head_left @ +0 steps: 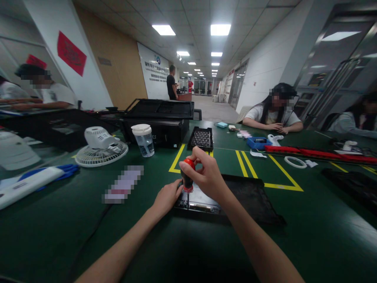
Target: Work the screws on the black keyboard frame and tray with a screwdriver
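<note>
A screwdriver (187, 177) with a red and black handle stands nearly upright in my right hand (209, 175), whose fingers are wrapped around the top of the handle. Its shaft points down at the left part of a flat silver metal piece (203, 199). That piece lies on a black panel (250, 196) flat on the table. My left hand (167, 198) is closed at the panel's left edge, thumb close to the screwdriver; some of its fingertips are hidden. Just where the screwdriver's tip meets the metal is too small to make out.
Beyond the panel stand a black tray (202, 138) of small parts, a lidded cup (143, 139) and a black case (159, 131). A white fan (101, 147) lies to the left. At right are a blue box (259, 142) and a white ring (295, 162). Several people are around.
</note>
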Demonstrator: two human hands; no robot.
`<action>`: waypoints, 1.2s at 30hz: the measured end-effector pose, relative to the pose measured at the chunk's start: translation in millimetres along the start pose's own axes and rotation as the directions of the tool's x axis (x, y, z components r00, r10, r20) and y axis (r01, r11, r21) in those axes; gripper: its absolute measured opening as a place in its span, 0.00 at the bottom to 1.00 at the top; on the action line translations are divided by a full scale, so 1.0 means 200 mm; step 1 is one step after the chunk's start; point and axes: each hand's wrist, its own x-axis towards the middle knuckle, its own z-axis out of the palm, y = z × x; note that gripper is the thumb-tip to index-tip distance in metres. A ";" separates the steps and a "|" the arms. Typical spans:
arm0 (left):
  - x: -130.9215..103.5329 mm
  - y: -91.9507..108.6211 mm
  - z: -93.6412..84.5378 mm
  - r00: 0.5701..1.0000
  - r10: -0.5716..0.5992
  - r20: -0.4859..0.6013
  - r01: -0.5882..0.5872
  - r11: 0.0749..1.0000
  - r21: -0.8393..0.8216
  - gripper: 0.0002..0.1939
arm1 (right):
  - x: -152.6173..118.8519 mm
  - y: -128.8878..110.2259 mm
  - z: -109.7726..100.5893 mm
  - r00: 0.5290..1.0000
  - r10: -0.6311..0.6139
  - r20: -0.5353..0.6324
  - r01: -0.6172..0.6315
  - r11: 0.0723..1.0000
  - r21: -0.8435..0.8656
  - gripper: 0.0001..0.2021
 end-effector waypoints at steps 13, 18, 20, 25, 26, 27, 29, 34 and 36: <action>0.00 0.01 0.00 1.000 0.000 -0.001 0.000 1.000 0.013 0.18 | -0.01 -0.02 0.02 0.995 -0.066 -0.078 0.054 0.987 -0.149 0.12; 0.00 0.01 0.00 1.000 -0.009 0.000 0.009 1.000 0.011 0.18 | -0.01 -0.02 0.03 0.991 -0.084 -0.100 0.065 0.981 -0.184 0.12; 0.00 0.01 0.00 1.000 -0.002 -0.006 0.002 1.000 0.012 0.18 | -0.01 -0.02 0.03 0.990 -0.086 -0.110 0.062 0.978 -0.200 0.12; 0.00 0.01 -0.01 1.000 0.003 -0.001 -0.003 1.000 0.015 0.18 | -0.01 -0.02 0.04 0.985 -0.106 -0.133 0.070 0.965 -0.251 0.12; 0.00 0.02 -0.01 1.000 -0.005 0.002 0.005 1.000 0.017 0.18 | -0.01 -0.02 0.04 0.984 -0.112 -0.139 0.072 0.962 -0.263 0.12; 0.00 0.02 -0.01 1.000 -0.010 0.002 0.010 1.000 0.020 0.18 | -0.01 -0.02 0.05 0.983 -0.117 -0.144 0.073 0.959 -0.275 0.12; 0.00 0.02 -0.01 1.000 -0.014 0.004 0.014 1.000 0.023 0.17 | -0.01 -0.02 0.05 0.980 -0.125 -0.156 0.074 0.952 -0.298 0.12; 0.00 0.02 -0.01 1.000 -0.010 0.011 0.010 1.000 0.025 0.18 | -0.02 -0.02 0.06 0.974 -0.141 -0.179 0.074 0.938 -0.340 0.12; 0.00 0.01 0.00 1.000 0.000 0.004 0.000 1.000 0.029 0.18 | -0.02 -0.02 0.07 0.972 -0.144 -0.187 0.070 0.933 -0.354 0.12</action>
